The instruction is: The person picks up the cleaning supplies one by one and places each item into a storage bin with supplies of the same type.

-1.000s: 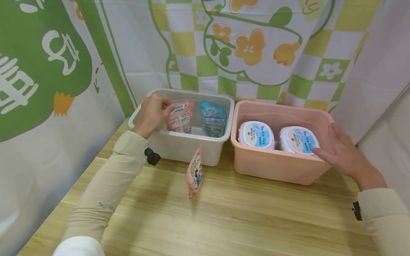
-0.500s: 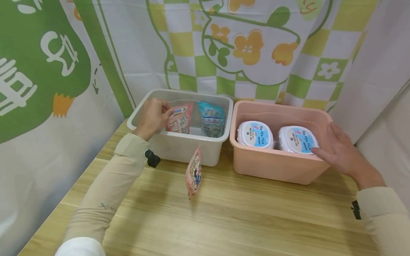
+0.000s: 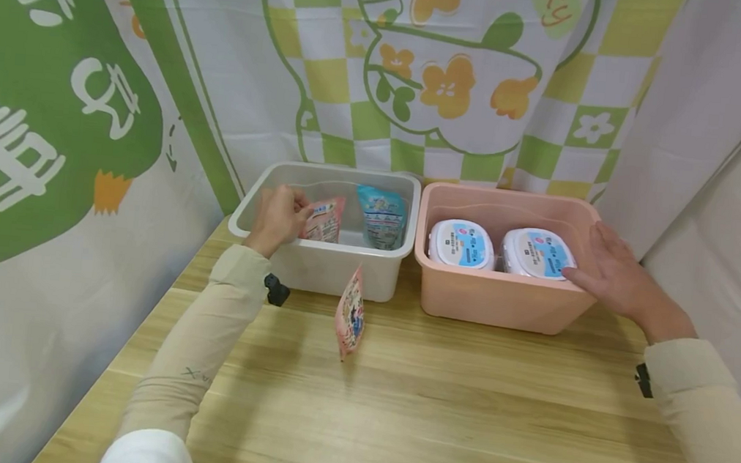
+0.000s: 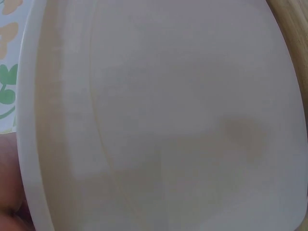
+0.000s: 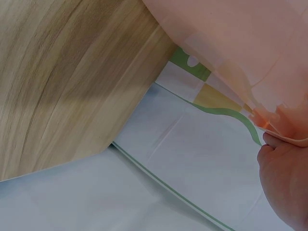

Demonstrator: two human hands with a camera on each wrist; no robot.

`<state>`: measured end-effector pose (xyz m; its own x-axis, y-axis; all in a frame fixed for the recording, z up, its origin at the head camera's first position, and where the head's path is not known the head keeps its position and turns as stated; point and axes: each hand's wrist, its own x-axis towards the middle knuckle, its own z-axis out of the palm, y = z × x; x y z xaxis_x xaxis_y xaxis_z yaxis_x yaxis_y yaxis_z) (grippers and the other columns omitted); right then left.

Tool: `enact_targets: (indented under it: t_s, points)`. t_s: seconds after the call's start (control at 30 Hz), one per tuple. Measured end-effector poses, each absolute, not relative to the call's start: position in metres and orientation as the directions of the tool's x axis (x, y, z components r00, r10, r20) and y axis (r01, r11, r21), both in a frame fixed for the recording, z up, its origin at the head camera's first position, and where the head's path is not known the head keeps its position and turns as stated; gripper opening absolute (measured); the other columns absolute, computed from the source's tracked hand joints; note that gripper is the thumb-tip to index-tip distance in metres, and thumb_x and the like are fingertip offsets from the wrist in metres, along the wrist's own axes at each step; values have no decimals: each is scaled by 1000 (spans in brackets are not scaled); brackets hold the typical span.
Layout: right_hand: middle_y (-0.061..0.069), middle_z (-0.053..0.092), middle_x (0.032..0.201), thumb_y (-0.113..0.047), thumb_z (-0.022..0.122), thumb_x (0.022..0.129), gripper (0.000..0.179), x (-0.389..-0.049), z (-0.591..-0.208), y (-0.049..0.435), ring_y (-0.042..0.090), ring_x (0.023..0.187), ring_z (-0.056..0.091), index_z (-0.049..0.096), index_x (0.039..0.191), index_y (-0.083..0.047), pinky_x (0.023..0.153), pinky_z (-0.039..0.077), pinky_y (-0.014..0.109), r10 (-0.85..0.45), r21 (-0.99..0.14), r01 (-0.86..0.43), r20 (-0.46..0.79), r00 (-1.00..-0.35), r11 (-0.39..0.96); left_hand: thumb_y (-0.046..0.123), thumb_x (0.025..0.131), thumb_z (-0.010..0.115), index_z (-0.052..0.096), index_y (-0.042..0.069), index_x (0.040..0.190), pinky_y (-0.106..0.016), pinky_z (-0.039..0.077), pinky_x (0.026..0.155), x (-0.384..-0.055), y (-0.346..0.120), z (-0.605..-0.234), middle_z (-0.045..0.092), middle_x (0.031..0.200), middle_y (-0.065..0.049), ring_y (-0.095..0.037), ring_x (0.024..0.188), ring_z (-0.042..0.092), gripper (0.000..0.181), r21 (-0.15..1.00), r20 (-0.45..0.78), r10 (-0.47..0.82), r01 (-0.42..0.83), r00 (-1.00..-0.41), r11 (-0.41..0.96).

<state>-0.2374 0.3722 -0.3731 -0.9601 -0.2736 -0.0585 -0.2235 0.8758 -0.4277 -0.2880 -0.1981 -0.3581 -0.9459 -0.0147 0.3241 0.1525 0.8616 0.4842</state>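
Observation:
My left hand reaches into the light grey bin and pinches a pink pouch by its upper left edge. A blue pouch leans in the same bin, to the right. In the left wrist view only part of that hand shows, beside the pale bin wall. At the right end of the pink bin, my right hand rests on the rim with fingers extended and thumb over the near corner. Two white-lidded tubs, a left tub and a right tub, sit inside.
A second pink pouch stands upright, edge-on, on the wooden table in front of the grey bin. The bins stand side by side against a patterned cloth. More cloth hangs at the left and right.
My left hand has moved slightly down and the pink pouch with it, sinking deeper into the grey bin. My right hand stays at the pink bin's end.

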Motion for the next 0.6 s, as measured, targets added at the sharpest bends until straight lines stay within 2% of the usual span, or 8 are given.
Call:
enact_targets:
  t_s: [0.17, 0.43, 0.6]
  points:
    - [19, -29, 172, -60, 50, 104, 109, -238, -374, 372, 49, 160, -21, -20, 163, 0, 124, -2, 77, -273, -425, -223, -59, -960, 877, 13, 99, 71, 80, 1, 90, -36, 53, 70, -290, -198, -361, 80, 90, -17, -29, 81, 71, 18, 483, 325, -12, 155, -946, 862]
    - [19, -29, 172, -60, 50, 104, 109, -237, -374, 372, 50, 160, -21, -21, 163, 0, 124, -2, 78, -272, -428, -220, -64, -960, 877, 13, 98, 71, 81, 1, 91, -32, 52, 69, -292, -199, -361, 80, 89, -16, -28, 80, 71, 18, 484, 306, -19, 138, -952, 864]
    - [19, -29, 172, -59, 49, 105, 108, -237, -374, 372, 50, 160, -21, -20, 163, 0, 124, -2, 77, -271, -425, -222, -60, -961, 878, 14, 98, 69, 81, 1, 90, -34, 53, 69, -290, -198, -358, 79, 85, -15, -31, 79, 71, 19, 481, 287, -26, 121, -958, 869]
